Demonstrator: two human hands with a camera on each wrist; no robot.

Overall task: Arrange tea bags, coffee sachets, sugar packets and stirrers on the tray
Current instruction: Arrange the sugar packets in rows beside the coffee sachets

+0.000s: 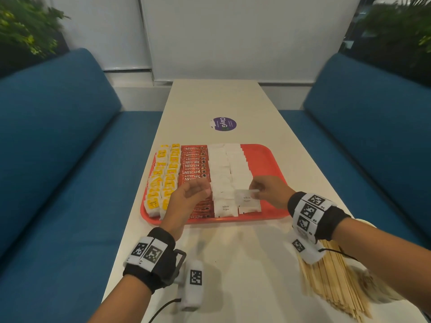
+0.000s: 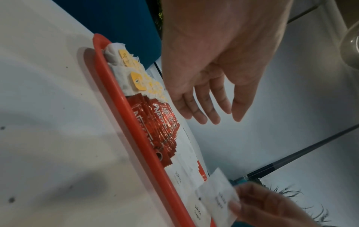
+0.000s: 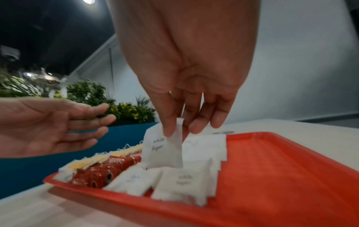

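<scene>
- The right hand point(image 1: 268, 191) pinches a white sugar packet point(image 3: 163, 151) by its top edge between thumb and fingers point(image 3: 200, 122). The packet hangs upright over the near end of the sugar rows, at centre frame in the head view, probably so it can be lowered flat into the last gap.
- The left hand point(image 1: 186, 197) hovers left of centre over the coffee sachets point(image 1: 194, 166), palm up, its fingers straight and relaxed, holding nothing. It appears ready to steady or take a packet.
- The red tray point(image 1: 263, 157) lies mid-frame on the tabletop point(image 1: 217, 101). From left to right it holds two columns of yellow-tagged tea bags point(image 1: 163, 176), one column of red coffee sachets and two columns of overlapped sugar packets point(image 1: 229, 166). Its right strip is bare, likely kept for the stirrers.
- The wooden stirrers point(image 1: 331, 283) lie in a loose pile at lower right, off the tray, so that step seems not yet done.
</scene>
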